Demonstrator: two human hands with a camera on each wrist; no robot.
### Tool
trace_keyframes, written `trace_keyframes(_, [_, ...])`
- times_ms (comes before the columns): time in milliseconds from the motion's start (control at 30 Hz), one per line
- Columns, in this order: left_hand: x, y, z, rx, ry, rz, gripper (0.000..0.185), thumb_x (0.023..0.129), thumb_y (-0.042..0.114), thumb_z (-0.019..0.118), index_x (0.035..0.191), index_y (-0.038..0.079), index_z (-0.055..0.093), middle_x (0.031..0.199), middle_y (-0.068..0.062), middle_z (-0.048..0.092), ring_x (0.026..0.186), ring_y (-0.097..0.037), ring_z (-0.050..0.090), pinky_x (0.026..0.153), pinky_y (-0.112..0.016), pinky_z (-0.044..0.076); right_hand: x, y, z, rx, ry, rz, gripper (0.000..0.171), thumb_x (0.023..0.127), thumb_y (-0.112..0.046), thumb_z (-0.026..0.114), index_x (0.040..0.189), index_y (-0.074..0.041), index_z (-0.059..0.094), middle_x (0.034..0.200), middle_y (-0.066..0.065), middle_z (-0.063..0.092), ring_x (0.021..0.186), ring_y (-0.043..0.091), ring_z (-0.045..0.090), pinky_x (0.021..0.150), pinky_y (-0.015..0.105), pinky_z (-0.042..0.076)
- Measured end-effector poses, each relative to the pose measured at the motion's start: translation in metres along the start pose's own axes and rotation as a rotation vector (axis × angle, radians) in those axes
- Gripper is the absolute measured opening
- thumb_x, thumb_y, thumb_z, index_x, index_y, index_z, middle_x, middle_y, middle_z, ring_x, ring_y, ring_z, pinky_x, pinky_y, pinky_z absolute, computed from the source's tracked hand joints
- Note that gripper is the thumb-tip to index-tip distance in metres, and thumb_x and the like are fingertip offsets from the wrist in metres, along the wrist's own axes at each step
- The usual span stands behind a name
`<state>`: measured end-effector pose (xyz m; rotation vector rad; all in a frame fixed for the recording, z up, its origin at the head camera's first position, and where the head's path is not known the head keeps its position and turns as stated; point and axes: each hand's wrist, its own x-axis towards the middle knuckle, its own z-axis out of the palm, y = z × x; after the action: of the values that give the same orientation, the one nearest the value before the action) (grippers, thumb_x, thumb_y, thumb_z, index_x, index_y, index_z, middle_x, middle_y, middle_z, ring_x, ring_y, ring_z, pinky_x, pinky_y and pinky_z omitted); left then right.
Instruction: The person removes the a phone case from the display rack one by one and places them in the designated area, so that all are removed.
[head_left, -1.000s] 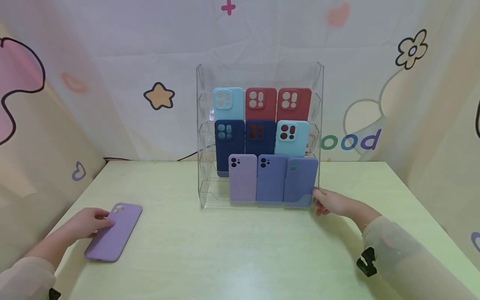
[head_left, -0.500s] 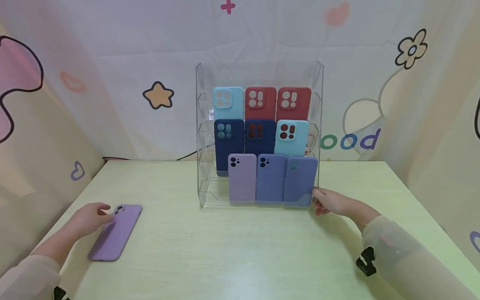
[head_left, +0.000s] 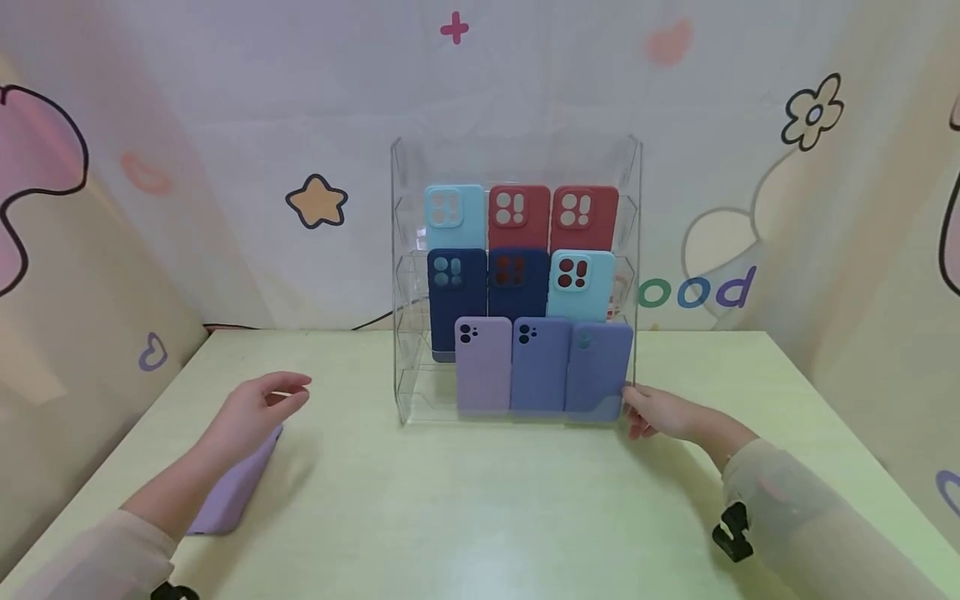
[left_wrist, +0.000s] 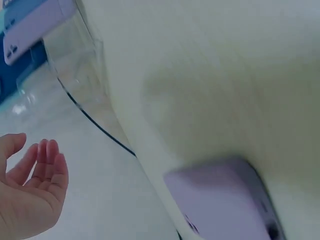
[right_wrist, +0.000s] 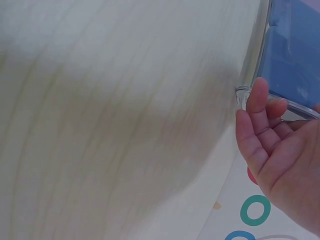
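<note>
A lilac silicone phone case [head_left: 236,487] lies flat on the near left of the table [head_left: 480,517], partly hidden under the left hand [head_left: 251,412], whose relaxed fingers hover open. The right hand [head_left: 656,414] touches the clear acrylic display rack [head_left: 517,158] with straight fingers.

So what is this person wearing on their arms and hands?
Both hands, the left hand and the right hand, are bare: no gloves show. Each arm has a long, pale beige sleeve reaching the wrist, and a small black clip-like fitting sits at the right sleeve.
</note>
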<state>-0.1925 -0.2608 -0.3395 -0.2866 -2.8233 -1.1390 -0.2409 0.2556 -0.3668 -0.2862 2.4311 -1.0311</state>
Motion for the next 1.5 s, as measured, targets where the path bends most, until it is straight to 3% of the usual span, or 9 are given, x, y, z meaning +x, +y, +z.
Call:
trace_keyframes(167, [0.010, 0.029, 0.028, -0.148, -0.003, 0.062, 0.032, 0.094, 0.016, 0.055, 0.121, -0.002, 0.057, 0.109, -0.016, 0.062, 0.095, -0.028, 0.062, 0.082, -0.041, 0.048, 0.000, 0.001, 0.001, -0.005, 0.013, 0.006, 0.036, 0.101, -0.025, 0.018, 0.081, -0.002, 0.038, 0.079, 0.010, 0.048, 0.081, 0.021, 0.056, 0.079, 0.040, 0.045])
trace_keyframes(333, [0.024, 0.048, 0.067, -0.224, -0.002, 0.109, 0.027, 0.093, 0.010, 0.057, 0.117, -0.001, 0.060, 0.108, -0.015, 0.063, 0.095, -0.026, 0.062, 0.083, -0.040, 0.049, 0.000, 0.001, -0.001, -0.012, 0.022, 0.005, 0.037, 0.101, -0.025, 0.017, 0.082, -0.001, 0.039, 0.079, 0.011, 0.049, 0.080, 0.021, 0.056, 0.080, 0.041, 0.045])
trace_keyframes(467, [0.034, 0.063, 0.090, -0.267, -0.034, 0.106, 0.028, 0.092, 0.009, 0.057, 0.119, 0.001, 0.060, 0.114, -0.013, 0.062, 0.103, -0.028, 0.060, 0.085, -0.039, 0.049, 0.000, 0.000, -0.001, -0.010, 0.011, 0.005, 0.037, 0.101, -0.025, 0.018, 0.082, -0.002, 0.038, 0.081, 0.011, 0.049, 0.082, 0.022, 0.056, 0.081, 0.041, 0.045])
trace_keyframes(667, [0.050, 0.075, 0.112, -0.359, -0.066, 0.081, 0.036, 0.092, 0.007, 0.056, 0.127, -0.001, 0.053, 0.122, -0.017, 0.057, 0.110, -0.031, 0.056, 0.090, -0.039, 0.046, 0.000, 0.001, 0.002, -0.003, 0.004, 0.002, 0.037, 0.101, -0.025, 0.017, 0.080, -0.003, 0.037, 0.080, 0.011, 0.048, 0.083, 0.022, 0.056, 0.081, 0.042, 0.045])
trace_keyframes(933, [0.065, 0.088, 0.130, -0.391, -0.017, 0.051, 0.043, 0.091, 0.005, 0.056, 0.132, -0.004, 0.047, 0.127, -0.021, 0.053, 0.116, -0.032, 0.051, 0.093, -0.040, 0.043, 0.002, 0.001, 0.000, -0.021, 0.017, 0.002, 0.037, 0.101, -0.024, 0.017, 0.080, -0.002, 0.038, 0.079, 0.011, 0.053, 0.081, 0.022, 0.058, 0.080, 0.041, 0.045])
trace_keyframes(1233, [0.068, 0.097, 0.128, -0.319, 0.001, 0.003, 0.040, 0.093, 0.008, 0.053, 0.131, -0.002, 0.048, 0.120, -0.019, 0.058, 0.110, -0.033, 0.055, 0.091, -0.041, 0.045, 0.007, -0.004, 0.005, 0.001, -0.002, -0.003, 0.037, 0.101, -0.025, 0.018, 0.080, -0.003, 0.038, 0.080, 0.010, 0.049, 0.082, 0.022, 0.056, 0.082, 0.040, 0.045])
trace_keyframes(1500, [0.078, 0.101, 0.139, -0.251, 0.038, 0.010, 0.030, 0.091, 0.006, 0.055, 0.120, -0.003, 0.056, 0.110, -0.017, 0.061, 0.101, -0.029, 0.059, 0.087, -0.038, 0.047, 0.003, 0.000, 0.000, -0.014, 0.004, 0.019, 0.036, 0.101, -0.024, 0.017, 0.079, -0.003, 0.037, 0.079, 0.010, 0.048, 0.083, 0.021, 0.057, 0.082, 0.041, 0.045])
